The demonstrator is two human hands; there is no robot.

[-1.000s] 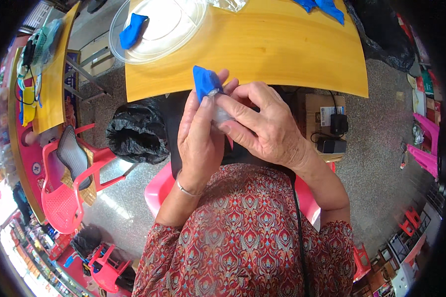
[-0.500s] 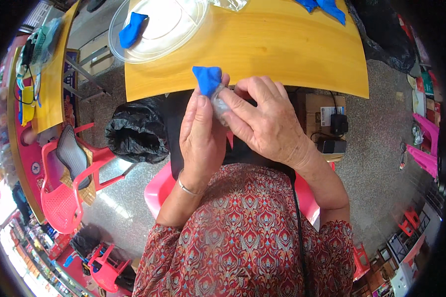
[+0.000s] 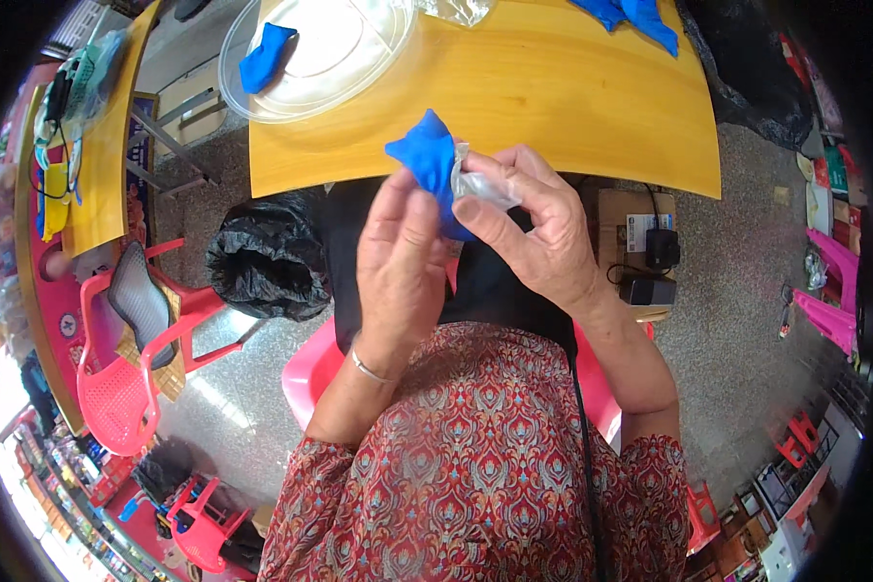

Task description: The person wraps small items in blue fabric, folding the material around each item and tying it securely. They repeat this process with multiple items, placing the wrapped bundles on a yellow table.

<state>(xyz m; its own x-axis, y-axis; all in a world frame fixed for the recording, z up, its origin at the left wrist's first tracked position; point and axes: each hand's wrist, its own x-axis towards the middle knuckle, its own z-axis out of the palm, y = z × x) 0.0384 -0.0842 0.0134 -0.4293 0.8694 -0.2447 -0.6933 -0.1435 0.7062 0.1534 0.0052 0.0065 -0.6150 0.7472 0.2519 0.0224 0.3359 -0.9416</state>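
A small blue soft-looking piece (image 3: 427, 150) with pointed corners is held up just past the near table edge. My left hand (image 3: 398, 262) grips its left side between thumb and fingers. My right hand (image 3: 558, 238) pinches a crumpled clear plastic film (image 3: 488, 188) against the piece's right side. More blue shows lower down, between the hands. Whether the film wraps the piece or peels away from it, I cannot tell. On the table, a similar blue piece (image 3: 264, 60) lies in a round clear plastic tray (image 3: 359, 85) at the far left.
The yellow table (image 3: 553, 107) spans the area ahead. More blue pieces (image 3: 640, 19) lie at its far right, and clear plastic (image 3: 459, 8) at its far edge. A black bag (image 3: 272, 257) stands below left. Under the right side is a cardboard box (image 3: 616, 213). A red chair (image 3: 116, 398) stands left.
The blue piece has turned and moved slightly right and up, showing more of itself. My right hand has shifted right, drawing the plastic film out sideways.
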